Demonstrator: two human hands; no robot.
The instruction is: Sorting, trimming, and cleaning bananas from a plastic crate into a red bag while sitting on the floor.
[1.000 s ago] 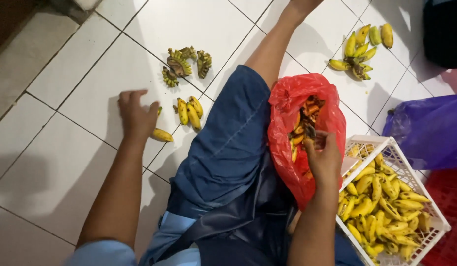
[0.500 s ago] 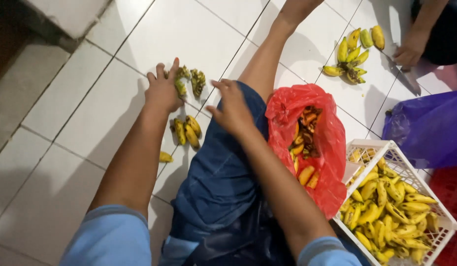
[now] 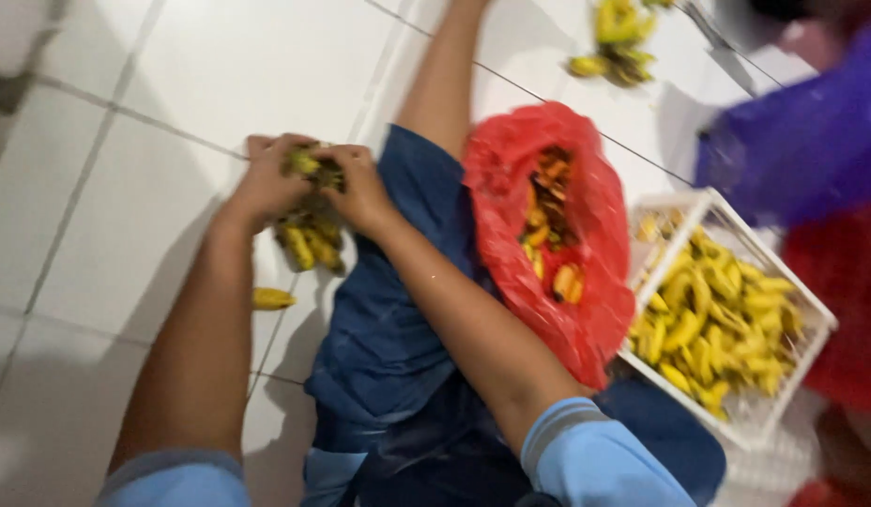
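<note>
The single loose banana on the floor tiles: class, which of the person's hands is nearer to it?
Left. The left hand grips the banana bunch above the loose banana, on the banana's side. The right hand grips the same bunch farther over, beside the blue-clad knee.

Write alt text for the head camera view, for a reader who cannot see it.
Both hands, left hand and right hand, grip a bunch of small bananas on a white tiled floor. One loose banana lies nearby; a red plastic bag of peels and a white crate of bananas sit to the right.
</note>
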